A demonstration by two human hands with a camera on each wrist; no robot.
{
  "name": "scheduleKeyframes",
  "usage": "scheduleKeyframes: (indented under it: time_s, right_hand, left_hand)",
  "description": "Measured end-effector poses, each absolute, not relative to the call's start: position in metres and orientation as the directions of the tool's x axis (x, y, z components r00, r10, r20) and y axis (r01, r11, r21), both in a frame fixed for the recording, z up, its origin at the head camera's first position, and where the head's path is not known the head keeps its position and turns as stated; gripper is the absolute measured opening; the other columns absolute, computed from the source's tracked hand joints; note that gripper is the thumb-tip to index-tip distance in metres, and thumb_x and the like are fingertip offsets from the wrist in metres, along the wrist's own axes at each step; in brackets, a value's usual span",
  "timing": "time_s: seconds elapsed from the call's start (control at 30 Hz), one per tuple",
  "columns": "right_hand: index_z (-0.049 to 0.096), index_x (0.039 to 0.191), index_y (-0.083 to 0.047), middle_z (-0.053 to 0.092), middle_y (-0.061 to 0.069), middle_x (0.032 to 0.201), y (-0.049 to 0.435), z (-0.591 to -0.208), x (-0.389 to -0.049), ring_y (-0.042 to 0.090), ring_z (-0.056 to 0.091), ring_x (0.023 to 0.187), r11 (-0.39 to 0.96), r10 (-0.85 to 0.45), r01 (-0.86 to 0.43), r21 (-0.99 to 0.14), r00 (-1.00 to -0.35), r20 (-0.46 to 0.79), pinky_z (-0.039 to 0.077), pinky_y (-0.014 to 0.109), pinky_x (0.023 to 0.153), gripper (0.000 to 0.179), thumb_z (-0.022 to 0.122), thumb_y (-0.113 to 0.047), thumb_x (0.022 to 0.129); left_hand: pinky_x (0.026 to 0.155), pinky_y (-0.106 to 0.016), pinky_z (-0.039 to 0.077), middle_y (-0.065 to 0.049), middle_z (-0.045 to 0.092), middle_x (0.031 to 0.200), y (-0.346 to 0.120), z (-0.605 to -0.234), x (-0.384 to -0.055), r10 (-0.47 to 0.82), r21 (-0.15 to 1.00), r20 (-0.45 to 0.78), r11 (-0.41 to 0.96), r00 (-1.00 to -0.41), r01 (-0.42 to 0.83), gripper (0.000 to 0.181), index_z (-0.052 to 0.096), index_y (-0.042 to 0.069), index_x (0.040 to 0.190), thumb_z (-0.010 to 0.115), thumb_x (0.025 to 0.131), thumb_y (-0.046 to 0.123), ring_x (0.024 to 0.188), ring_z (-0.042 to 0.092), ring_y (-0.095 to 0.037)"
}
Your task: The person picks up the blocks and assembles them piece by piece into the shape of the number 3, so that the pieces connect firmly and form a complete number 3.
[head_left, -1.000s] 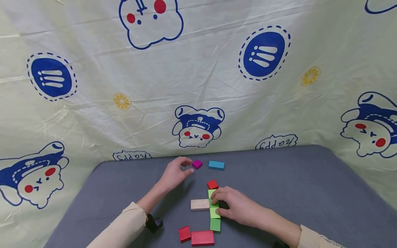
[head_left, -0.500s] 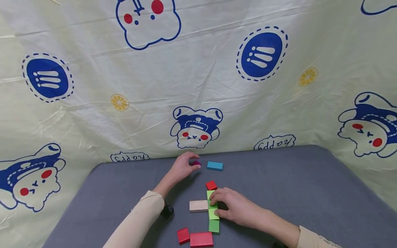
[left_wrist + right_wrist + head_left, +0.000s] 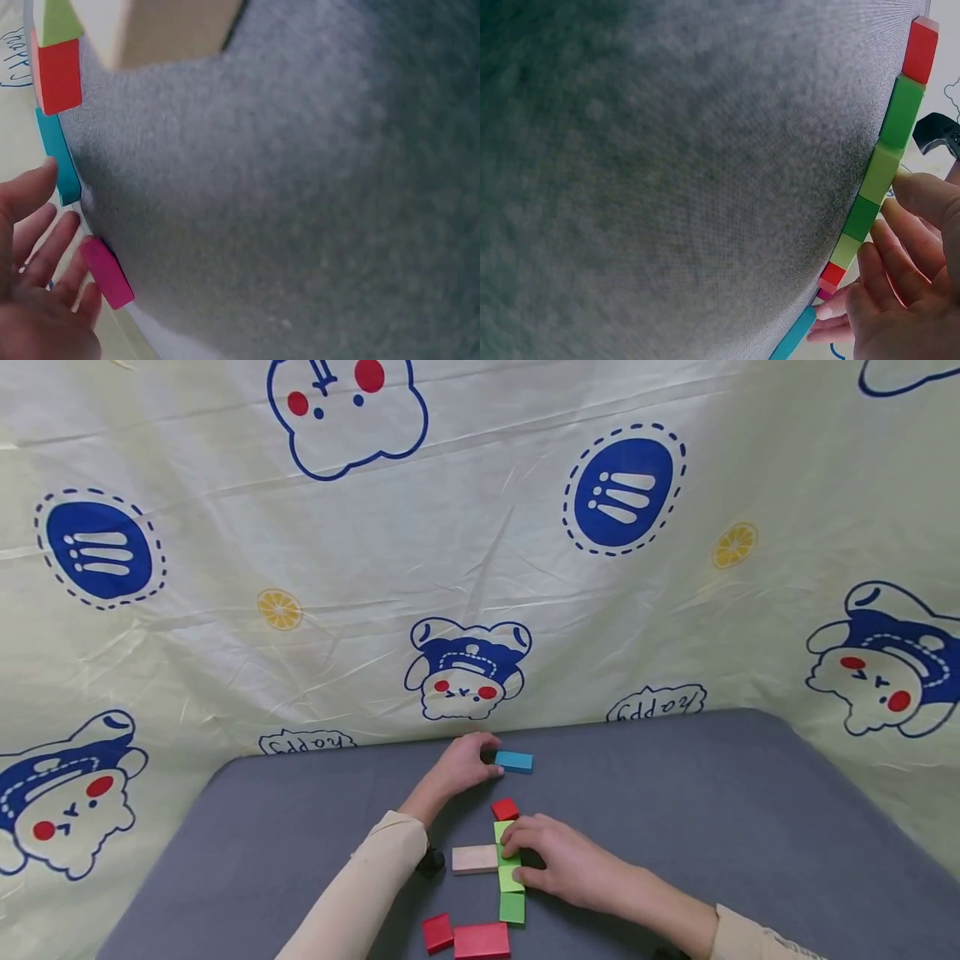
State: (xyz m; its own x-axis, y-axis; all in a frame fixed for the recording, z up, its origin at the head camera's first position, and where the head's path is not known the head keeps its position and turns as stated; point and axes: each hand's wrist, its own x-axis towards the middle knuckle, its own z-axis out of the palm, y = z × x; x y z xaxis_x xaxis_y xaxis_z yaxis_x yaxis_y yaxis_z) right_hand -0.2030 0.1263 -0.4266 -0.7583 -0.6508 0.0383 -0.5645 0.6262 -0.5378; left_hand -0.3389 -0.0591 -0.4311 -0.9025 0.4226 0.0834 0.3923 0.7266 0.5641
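Note:
At the far side of the table, my left hand (image 3: 461, 764) has its thumb and fingertips right at the left end of a blue block (image 3: 514, 762). Its fingers are loosely bent, and in the left wrist view a magenta block (image 3: 106, 272) lies by the outer fingers; the hand hides that block in the head view. My right hand (image 3: 570, 864) rests its thumb and fingertips along a row of light green (image 3: 511, 878) and darker green blocks (image 3: 512, 908), touching their right side and tops. A red block (image 3: 506, 809) sits at the row's far end.
A pale wooden block (image 3: 474, 859) juts left from the green row. Nearer me lie a long red block (image 3: 482, 941) and a smaller red block (image 3: 438, 932) beside it. The grey tabletop (image 3: 675, 793) meets a printed curtain (image 3: 360, 677) at the back.
My left hand has moved right, past the magenta block, to the end of the blue block. The right hand stays at the green row. The head view has shifted slightly.

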Motion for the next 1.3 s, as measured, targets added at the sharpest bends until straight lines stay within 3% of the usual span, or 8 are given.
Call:
scheduleKeyframes:
  time_s: [0.27,0.6,1.07,1.3]
  right_hand:
    - [0.071,0.108,-0.021,0.059,-0.011,0.12,0.125,-0.426,-0.204,0.013,0.052,0.114,0.63,-0.652,-0.569,-0.529,-0.757,0.037,0.045,0.041,0.097,0.019,0.073,-0.022,0.09]
    - [0.071,0.108,-0.021,0.059,-0.01,0.121,0.124,-0.427,-0.203,0.014,0.052,0.116,0.629,-0.65,-0.561,-0.538,-0.759,0.03,0.044,0.042,0.098,0.018,0.073,-0.022,0.09]
    - [0.071,0.107,-0.022,0.058,-0.01,0.121,0.124,-0.425,-0.204,0.014,0.052,0.115,0.645,-0.648,-0.555,-0.526,-0.762,0.011,0.044,0.043,0.097,0.018,0.073,-0.024,0.089]
    - [0.071,0.108,-0.023,0.058,-0.01,0.12,0.124,-0.427,-0.204,0.014,0.052,0.114,0.653,-0.634,-0.544,-0.528,-0.773,0.011,0.045,0.043,0.097,0.019,0.074,-0.025,0.089]
  left_hand:
    - [0.101,-0.046,0.039,-0.006,0.065,0.119,-0.057,-0.437,-0.338,0.39,0.51,0.098,0.77,-0.915,0.383,0.034,0.068,0.01,0.121,0.074,0.089,0.019,0.111,0.057,-0.024]
    - [0.097,-0.044,0.043,-0.01,0.063,0.115,-0.056,-0.433,-0.329,0.373,0.581,0.1,0.731,-0.923,0.358,0.027,0.068,0.005,0.115,0.072,0.089,0.008,0.105,0.055,-0.027]
    - [0.089,-0.04,0.047,-0.008,0.063,0.113,-0.068,-0.43,-0.327,0.379,0.636,0.155,0.668,-0.912,0.385,0.024,0.065,0.007,0.114,0.07,0.09,0.007,0.097,0.056,-0.026]
    - [0.092,-0.041,0.047,-0.008,0.062,0.116,-0.08,-0.42,-0.319,0.391,0.629,0.136,0.675,-0.91,0.384,0.028,0.064,0.007,0.117,0.071,0.09,0.009,0.103,0.056,-0.028]
